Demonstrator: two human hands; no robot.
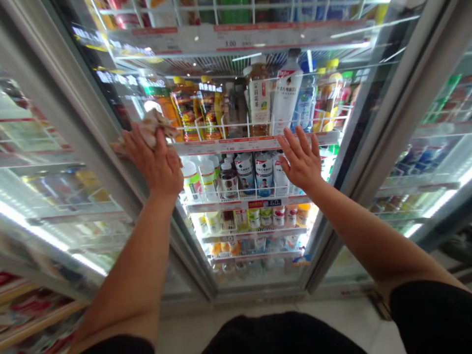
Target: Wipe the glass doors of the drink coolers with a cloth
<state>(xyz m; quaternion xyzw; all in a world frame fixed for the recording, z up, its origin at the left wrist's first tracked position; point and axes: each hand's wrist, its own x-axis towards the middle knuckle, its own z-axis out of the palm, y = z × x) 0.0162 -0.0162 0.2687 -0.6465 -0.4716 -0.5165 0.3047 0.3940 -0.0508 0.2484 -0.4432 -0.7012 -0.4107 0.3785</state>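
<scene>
Head view. The left hand (153, 162), left of centre in the frame, grasps a crumpled cloth (154, 127), its fingers laid over the bunched fabric. The cloth sits at the upper left of the frame, in front of the glass door (129, 61), near the side frame (55, 64). Part of it protrudes beyond the fingertips; the portion under the palm is hidden.

The right hand (301, 160), right of centre, grasps nothing. Its fingers are spread towards the glass; whether they touch it cannot be determined.

Behind the glass, in the upper middle of the frame, stand a brown tea bottle (260, 98) and a white-labelled bottle (285, 93), above a price strip (239, 145). Smaller containers occupy the shelves below.

Handling assessment: the cloth is judged light, soft and limp, unlikely to be damaged by squeezing. A broad hold is advised, with the palm over the bunched middle and loose edges gathered under the fingers. Whether it is damp cannot be established. The glass is judged stiff, smooth and possibly slippery; an open palm suits its flat face, and a firmer hold belongs at the side frame.
</scene>
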